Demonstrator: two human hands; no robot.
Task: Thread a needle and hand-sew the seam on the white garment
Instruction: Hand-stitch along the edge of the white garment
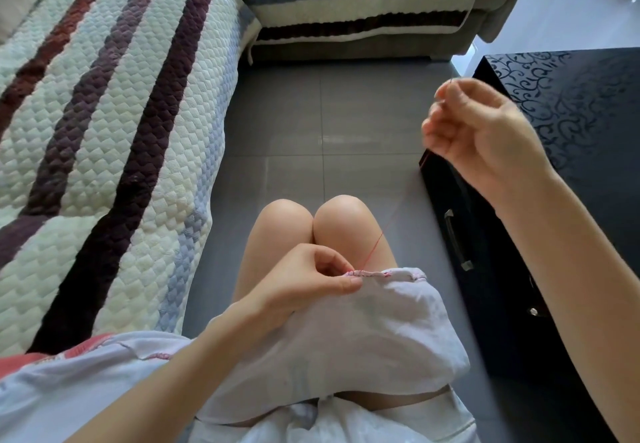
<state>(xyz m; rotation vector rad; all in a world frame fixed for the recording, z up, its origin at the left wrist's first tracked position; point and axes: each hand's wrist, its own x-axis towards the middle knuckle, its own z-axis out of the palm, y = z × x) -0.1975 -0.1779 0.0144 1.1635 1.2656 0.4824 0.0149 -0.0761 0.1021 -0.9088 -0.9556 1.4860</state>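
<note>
While the left hand (304, 281) pinches the seam (386, 273), the right hand (485, 130) pinches the needle (444, 89) well above it.

Carrying surfaces, as I log them from my station:

1. Lap (284, 234): bare thighs, knees together. The white garment (363, 331) is draped across it, with the stitched hem toward the knees.
2. Floor (329, 123): glossy grey tiles. The sofa (498, 9) stands along its left and far edges, and a black cabinet (571, 103) with a scroll-patterned top stands at its right edge.
3. Sofa seat: a quilted cover (114, 103), striped in cream, blue, maroon and dark purple, lies over it and hangs down the front edge.
</note>
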